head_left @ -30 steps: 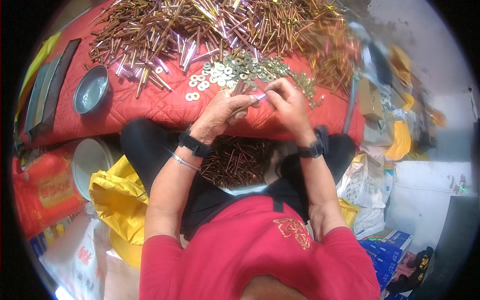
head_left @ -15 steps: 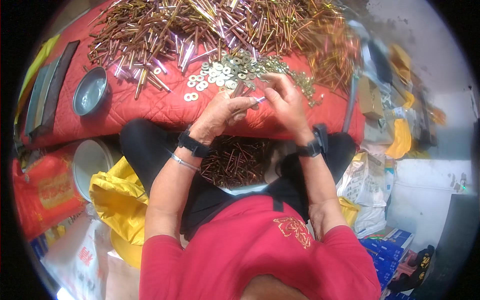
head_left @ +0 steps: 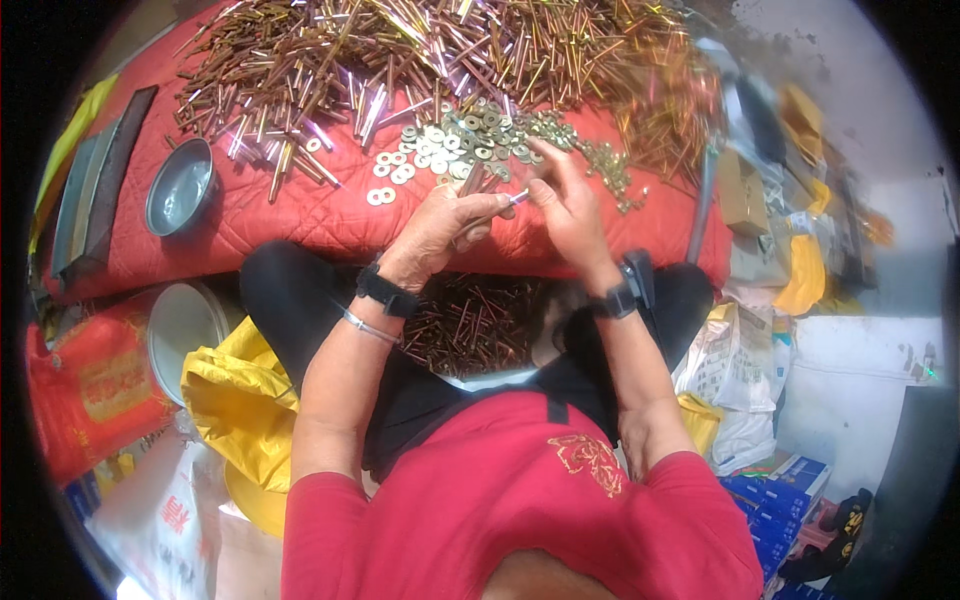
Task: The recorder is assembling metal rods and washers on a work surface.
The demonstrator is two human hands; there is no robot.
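"Gripping what, the left hand (head_left: pixel 445 225)?"
"It's clutching several metal rods (head_left: pixel 474 181) above the red quilt (head_left: pixel 300 225); one tip is pointing toward the right hand (head_left: pixel 572 208), whose fingers are hanging apart beside it."

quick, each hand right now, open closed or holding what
Left hand: closed, holding slim metal rods.
Right hand: partly open, thumb near a rod tip; whether it holds anything small cannot be told.
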